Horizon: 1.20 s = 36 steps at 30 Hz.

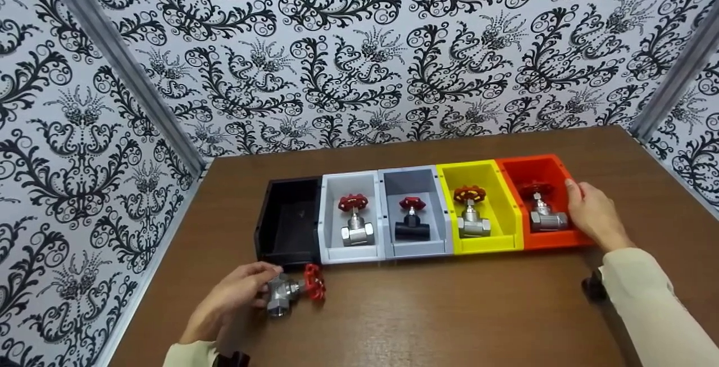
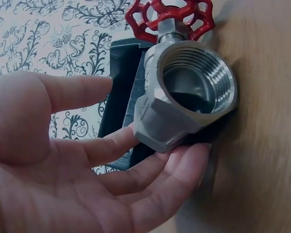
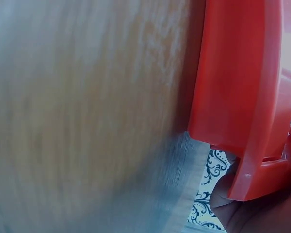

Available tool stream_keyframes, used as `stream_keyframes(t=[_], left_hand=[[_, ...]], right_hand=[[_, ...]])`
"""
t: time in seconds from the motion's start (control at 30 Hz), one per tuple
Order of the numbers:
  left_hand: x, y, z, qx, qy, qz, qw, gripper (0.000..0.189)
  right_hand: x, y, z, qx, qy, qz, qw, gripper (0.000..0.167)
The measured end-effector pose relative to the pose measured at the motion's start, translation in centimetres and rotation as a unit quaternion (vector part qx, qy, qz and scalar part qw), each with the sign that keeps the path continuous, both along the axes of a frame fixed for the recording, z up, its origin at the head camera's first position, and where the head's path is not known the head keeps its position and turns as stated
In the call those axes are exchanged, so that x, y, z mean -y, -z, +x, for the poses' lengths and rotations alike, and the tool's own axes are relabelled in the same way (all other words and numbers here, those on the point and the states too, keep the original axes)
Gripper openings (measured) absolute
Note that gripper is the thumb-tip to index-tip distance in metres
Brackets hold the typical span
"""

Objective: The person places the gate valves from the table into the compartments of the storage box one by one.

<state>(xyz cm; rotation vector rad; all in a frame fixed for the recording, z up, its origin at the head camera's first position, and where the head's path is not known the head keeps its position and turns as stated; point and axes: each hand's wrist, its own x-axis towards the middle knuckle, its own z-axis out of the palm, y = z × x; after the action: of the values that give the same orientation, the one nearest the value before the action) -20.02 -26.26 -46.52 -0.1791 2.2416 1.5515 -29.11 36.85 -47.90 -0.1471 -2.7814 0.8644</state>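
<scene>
My left hand (image 1: 236, 291) is at a steel valve (image 1: 281, 293) with a red handwheel (image 1: 314, 282), which lies on its side in front of the black bin (image 1: 290, 215). In the left wrist view, the fingers (image 2: 157, 187) touch the valve's body from below and behind, while the thumb (image 2: 80, 92) stands apart from it. My right hand (image 1: 596, 215) grips the right side wall of the red-orange bin (image 1: 556, 239), thumb over the rim and fingers outside. Inside that bin sits another steel valve (image 1: 546, 218) with a red wheel.
White (image 1: 351, 253), grey (image 1: 418, 247) and yellow (image 1: 488, 243) bins stand in a row between the black and red-orange ones. Each of these three holds one red-wheeled valve; the grey bin's valve (image 1: 413, 229) has a black body. Patterned wall panels (image 1: 359, 75) border the brown table (image 1: 438, 311).
</scene>
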Motion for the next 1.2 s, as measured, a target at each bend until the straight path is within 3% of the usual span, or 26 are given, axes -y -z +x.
stream_keyframes(t=[0.17,0.3,0.73,1.2], left_hand=[[-0.1,0.2,-0.1,-0.037,0.025,-0.036,0.9984,0.028],[-0.1,0.5,-0.2,-0.046,0.031,-0.028,0.9980,0.029],[0.6,1.0,-0.4,-0.011,0.042,0.017,0.9989,0.037],[1.7,0.7,-0.6,0.014,0.122,0.022,0.9922,0.028]], right_hand=[[0.1,-0.1,0.0,-0.007,-0.001,0.004,1.0000,0.050],[0.2,-0.1,0.1,-0.006,-0.002,0.002,1.0000,0.052],[0.2,-0.2,0.2,0.001,-0.002,0.003,1.0000,0.052],[0.1,0.0,0.0,-0.010,0.001,0.002,0.9999,0.050]])
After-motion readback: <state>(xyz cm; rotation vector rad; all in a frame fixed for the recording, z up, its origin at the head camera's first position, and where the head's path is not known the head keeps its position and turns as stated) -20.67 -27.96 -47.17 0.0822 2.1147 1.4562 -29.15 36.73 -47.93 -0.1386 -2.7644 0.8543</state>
